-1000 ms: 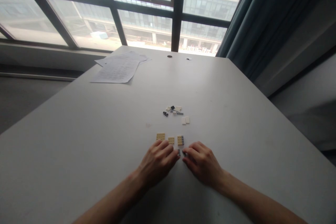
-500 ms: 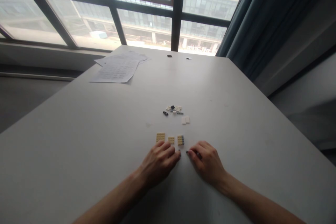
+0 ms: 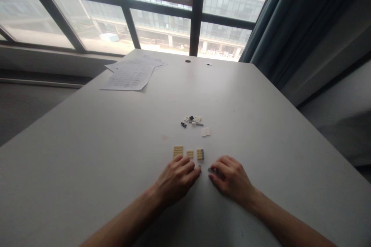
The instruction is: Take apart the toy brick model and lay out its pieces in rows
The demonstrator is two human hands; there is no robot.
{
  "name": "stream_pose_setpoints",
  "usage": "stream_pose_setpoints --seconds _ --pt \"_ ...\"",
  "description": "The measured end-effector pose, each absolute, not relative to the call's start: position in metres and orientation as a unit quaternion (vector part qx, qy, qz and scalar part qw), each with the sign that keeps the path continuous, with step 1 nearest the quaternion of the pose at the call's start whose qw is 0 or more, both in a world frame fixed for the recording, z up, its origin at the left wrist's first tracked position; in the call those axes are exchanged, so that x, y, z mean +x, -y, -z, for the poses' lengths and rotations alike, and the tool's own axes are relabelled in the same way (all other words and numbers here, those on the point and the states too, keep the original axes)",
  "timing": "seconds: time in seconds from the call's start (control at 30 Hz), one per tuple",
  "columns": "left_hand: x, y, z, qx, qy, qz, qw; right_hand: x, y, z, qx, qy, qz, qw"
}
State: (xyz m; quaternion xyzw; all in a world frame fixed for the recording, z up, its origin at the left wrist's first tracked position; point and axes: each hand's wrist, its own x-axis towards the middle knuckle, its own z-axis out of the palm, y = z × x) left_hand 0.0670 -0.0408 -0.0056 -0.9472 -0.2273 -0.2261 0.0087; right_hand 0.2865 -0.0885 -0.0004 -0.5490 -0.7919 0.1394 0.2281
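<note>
On the white table, my left hand [image 3: 177, 176] has its thumb and fingers closed on a small grey building brick [image 3: 199, 169], most of it hidden. To the right, my right hand [image 3: 231, 175] pinches a narrow grey building plate [image 3: 211, 170], which points at the left hand across a small gap. Just beyond them lie a tan studded plate [image 3: 177, 151], a smaller tan plate [image 3: 189, 154] and a tan block with a grey-blue side [image 3: 200, 154]. The left fingers partly cover the near edges of the two left plates.
Farther off are white flat tiles [image 3: 205, 132], black pieces [image 3: 183, 125] and a loose cluster of white studded plates [image 3: 197, 119] and grey bars. Printed papers [image 3: 127, 75] lie at the far left of the table [image 3: 261, 123]. A window and a dark curtain [image 3: 272, 34] stand behind.
The right thumb and index finger have parted a little, so more of the grey plate shows, and it sits slightly farther right. The left hand has barely moved.
</note>
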Motion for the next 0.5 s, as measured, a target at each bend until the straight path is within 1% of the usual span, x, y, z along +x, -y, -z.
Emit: stream_pose_setpoints --seconds 0.23,0.5 --pt "0.067 0.041 0.007 -0.948 0.231 0.218 0.002 0.290 0.089 -0.003 -0.570 0.786 -0.138 0.194" --pt "0.068 0.041 0.006 -0.948 0.229 0.221 0.003 0.273 0.086 0.002 -0.550 0.801 -0.120 0.205"
